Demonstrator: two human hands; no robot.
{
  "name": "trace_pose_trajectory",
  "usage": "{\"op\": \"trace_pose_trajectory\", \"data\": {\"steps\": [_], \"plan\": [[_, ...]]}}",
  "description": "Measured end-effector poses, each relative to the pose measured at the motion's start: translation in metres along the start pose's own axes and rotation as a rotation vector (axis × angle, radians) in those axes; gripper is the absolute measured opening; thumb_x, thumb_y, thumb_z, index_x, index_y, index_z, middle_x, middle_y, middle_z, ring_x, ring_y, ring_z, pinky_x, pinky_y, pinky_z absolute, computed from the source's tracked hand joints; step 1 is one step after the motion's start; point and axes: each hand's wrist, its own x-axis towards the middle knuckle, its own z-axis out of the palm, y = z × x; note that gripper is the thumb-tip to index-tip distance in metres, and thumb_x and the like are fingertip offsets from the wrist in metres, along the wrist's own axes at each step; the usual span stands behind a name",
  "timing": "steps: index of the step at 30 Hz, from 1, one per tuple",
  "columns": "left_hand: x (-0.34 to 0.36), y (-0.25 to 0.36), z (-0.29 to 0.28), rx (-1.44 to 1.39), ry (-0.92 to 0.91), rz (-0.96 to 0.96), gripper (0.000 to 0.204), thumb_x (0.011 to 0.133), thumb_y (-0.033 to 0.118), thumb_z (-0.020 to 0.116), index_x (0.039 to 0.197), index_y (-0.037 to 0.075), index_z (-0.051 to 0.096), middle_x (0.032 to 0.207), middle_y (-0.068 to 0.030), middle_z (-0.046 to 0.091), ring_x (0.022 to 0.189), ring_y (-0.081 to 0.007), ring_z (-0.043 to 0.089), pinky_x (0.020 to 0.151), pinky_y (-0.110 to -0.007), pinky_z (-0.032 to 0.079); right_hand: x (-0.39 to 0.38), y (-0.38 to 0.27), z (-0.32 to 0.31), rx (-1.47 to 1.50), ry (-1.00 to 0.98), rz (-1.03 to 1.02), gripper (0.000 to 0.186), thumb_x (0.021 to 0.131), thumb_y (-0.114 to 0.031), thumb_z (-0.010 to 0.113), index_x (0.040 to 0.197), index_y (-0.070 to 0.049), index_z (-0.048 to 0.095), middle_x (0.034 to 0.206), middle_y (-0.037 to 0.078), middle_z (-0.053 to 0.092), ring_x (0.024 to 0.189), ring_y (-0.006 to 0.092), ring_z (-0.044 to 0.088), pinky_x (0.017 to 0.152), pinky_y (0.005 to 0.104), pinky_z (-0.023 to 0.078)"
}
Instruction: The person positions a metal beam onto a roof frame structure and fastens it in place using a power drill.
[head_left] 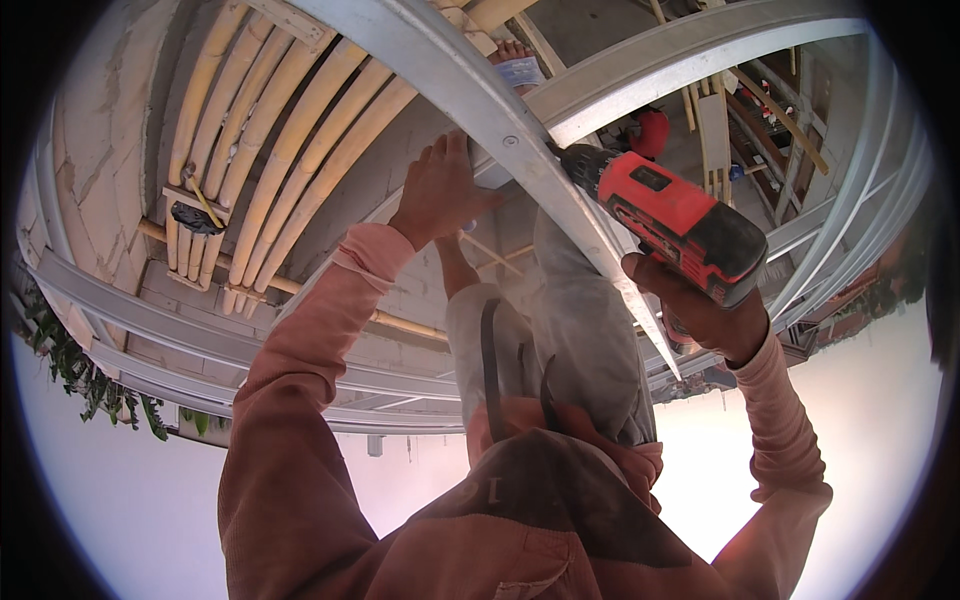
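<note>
My right hand (715, 315) grips a red and black cordless drill (668, 205) by its handle. The drill's dark chuck end meets the side of a silver metal beam (430, 55), close to where a second metal beam (700, 78) joins it. A bit or screw at the chuck's tip is hidden. My left hand (438, 192) is spread, fingers pointing away and thumb out to the side, holding nothing. It is beside the long beam, over a thinner metal strip; whether it rests on that strip I cannot tell.
Thick yellow bamboo poles (300, 125) run along the left, with a black object (195, 217) hanging by them. Curved-looking metal rails (160, 300) ring the view. Far below at right lie wooden planks (714, 140). A foot (515, 65) shows beyond the long beam.
</note>
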Motion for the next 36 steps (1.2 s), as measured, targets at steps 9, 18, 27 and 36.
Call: {"op": "trace_pose_trajectory", "data": {"steps": [9,18,27,36], "plan": [[0.005,-0.006,0.0,0.014,-0.078,-0.002,0.086,0.075,0.043,0.081,0.133,-0.009,0.046,0.127,-0.0294,0.058,0.119,-0.0458,0.059,0.1,-0.052,0.051,0.009,0.021,-0.002,-0.051,0.042,-0.326,0.033,0.093,-0.013,0.076,0.123,-0.003,0.067,0.108,0.012,0.075,0.094,0.0247,0.073,0.083,0.0364,0.057],[0.017,-0.007,0.008,-0.122,-0.121,0.019,0.082,0.075,0.044,0.08,0.137,-0.003,0.055,0.133,-0.0269,0.056,0.125,-0.0468,0.055,0.104,-0.054,0.049,0.02,0.032,0.007,-0.218,0.15,-0.596,0.06,0.082,-0.003,0.072,0.139,-0.004,0.054,0.126,0.016,0.066,0.091,0.0352,0.071,0.079,0.0365,0.058],[0.009,-0.006,0.001,-0.087,-0.114,0.032,0.088,0.074,0.041,0.08,0.142,-0.004,0.048,0.136,-0.0294,0.055,0.125,-0.048,0.055,0.105,-0.052,0.049,0.017,0.026,0.01,-0.024,0.145,-0.549,0.045,0.086,-0.002,0.074,0.129,-0.002,0.061,0.123,0.016,0.066,0.1,0.029,0.072,0.085,0.0347,0.057],[0.003,0.004,-0.006,-0.051,-0.018,0.002,0.091,0.073,0.039,0.082,0.14,-0.008,0.041,0.132,-0.0309,0.056,0.124,-0.047,0.056,0.105,-0.05,0.049,0.028,0.037,-0.034,0.155,-0.089,-0.103,0.031,0.093,-0.02,0.08,0.118,-0.006,0.068,0.085,-0.003,0.067,0.073,0.0058,0.059,0.067,0.0259,0.051]]}}
